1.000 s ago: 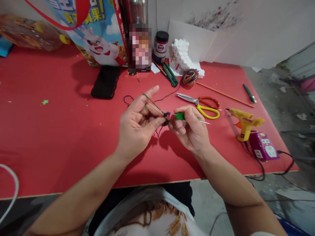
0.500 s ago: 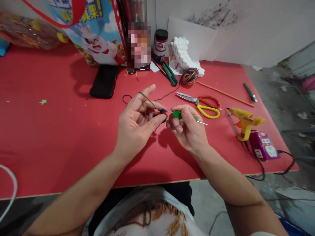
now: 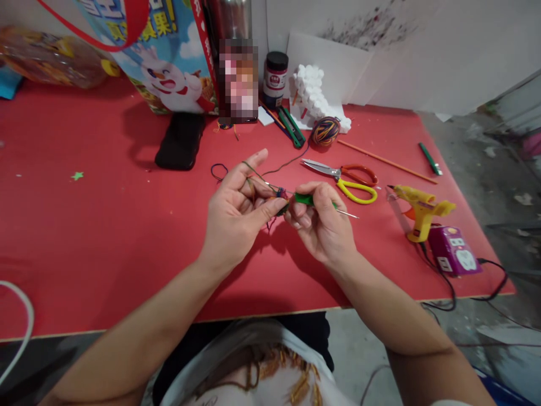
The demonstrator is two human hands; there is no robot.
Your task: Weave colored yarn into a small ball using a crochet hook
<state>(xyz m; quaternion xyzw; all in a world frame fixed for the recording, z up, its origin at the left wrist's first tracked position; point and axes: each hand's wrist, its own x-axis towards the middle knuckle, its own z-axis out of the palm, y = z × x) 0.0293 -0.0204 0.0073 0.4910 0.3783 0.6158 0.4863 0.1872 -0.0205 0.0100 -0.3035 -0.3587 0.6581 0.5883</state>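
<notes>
Between thumb and fingers, my left hand [image 3: 239,211] pinches a small multicoloured piece of crochet work [image 3: 282,202], much of it hidden by the fingers. Green yarn [image 3: 256,171] runs over the raised left index finger. My right hand [image 3: 323,217] is closed around the green handle of a crochet hook [image 3: 304,199]. The hook's left shaft reaches into the crochet work, and a second thin metal end pokes out to the right of the hand. A dark strand leads back to a ball of variegated yarn [image 3: 325,132] on the red table [image 3: 105,237].
Scissors [image 3: 342,179] with red and yellow handles lie right of the hands. Farther right are a yellow glue gun [image 3: 420,208] and a purple power socket [image 3: 455,251]. Behind stand a propped, blurred screen [image 3: 239,79], a jar [image 3: 275,79] and a box-like bag [image 3: 169,62]; a black phone [image 3: 180,140] lies left.
The crochet work and my left hand have shifted slightly right. The hook now sits deeper in the work, with more of its shaft past the stitches.
</notes>
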